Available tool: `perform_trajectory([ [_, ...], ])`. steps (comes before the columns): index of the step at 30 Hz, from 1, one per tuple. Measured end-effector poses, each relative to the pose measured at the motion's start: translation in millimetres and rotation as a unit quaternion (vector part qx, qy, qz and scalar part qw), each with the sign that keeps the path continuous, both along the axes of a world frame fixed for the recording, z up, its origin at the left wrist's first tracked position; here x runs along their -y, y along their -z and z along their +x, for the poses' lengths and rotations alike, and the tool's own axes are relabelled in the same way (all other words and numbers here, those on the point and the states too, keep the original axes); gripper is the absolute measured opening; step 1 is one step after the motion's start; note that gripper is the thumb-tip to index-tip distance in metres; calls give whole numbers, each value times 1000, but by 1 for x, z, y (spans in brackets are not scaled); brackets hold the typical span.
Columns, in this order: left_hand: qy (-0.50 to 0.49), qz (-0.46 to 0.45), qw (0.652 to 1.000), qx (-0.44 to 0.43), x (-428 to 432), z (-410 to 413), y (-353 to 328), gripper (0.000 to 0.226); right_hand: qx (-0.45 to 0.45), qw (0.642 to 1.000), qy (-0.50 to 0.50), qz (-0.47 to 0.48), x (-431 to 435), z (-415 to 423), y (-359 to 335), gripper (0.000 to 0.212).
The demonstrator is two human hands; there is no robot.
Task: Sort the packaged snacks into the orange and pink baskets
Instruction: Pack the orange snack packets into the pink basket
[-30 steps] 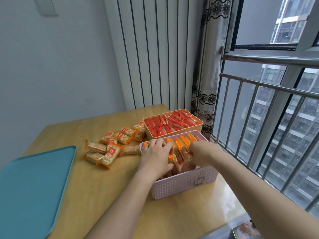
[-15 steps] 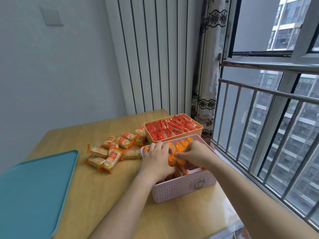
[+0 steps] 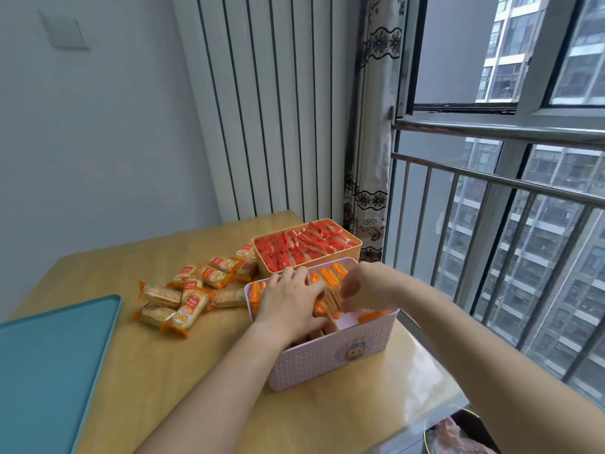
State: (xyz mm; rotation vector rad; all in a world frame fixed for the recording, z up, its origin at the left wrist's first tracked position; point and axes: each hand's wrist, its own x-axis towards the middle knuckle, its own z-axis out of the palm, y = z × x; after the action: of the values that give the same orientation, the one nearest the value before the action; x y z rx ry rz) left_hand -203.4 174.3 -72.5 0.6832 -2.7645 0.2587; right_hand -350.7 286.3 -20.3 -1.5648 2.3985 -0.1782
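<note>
The orange basket (image 3: 357,248), centre frame, is packed with red packets (image 3: 294,250). The pink basket (image 3: 327,358) below is part filled: left hand (image 3: 288,303) flat on its orange packets (image 3: 329,276), right hand (image 3: 366,286) curled among them, grip unclear. A loose pile (image 3: 193,293) waits left.

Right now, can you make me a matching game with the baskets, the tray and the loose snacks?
Things:
1. orange basket
2. pink basket
3. tray
4. loose snacks

Clues:
a. lying on the bare table
b. blue, at the left
c. holds red packs
d. holds orange packs

Pairs: 1-c, 2-d, 3-b, 4-a
</note>
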Motion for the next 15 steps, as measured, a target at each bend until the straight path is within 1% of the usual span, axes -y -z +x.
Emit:
perform_trajectory([
  [2,-7,-3,1000,-6,0,-2,2,45,-27,995,-18,99,-2,4,-1,22],
  [4,-6,-5,1000,-10,0,-4,3,42,-76,989,-18,127,-2,5,1,16],
  [5,-4,-8,1000,-11,0,-4,3,41,-103,987,-8,126,0,3,3,15],
  [7,-3,-17,1000,-9,-1,-6,2,41,-131,983,12,125,2,2,2,22],
  [11,0,-29,1000,-8,-3,-6,4,41,-147,979,-2,145,3,4,-1,27],
  [15,-1,-16,1000,-16,-3,-6,6,41,-176,982,19,72,9,-4,6,11],
])
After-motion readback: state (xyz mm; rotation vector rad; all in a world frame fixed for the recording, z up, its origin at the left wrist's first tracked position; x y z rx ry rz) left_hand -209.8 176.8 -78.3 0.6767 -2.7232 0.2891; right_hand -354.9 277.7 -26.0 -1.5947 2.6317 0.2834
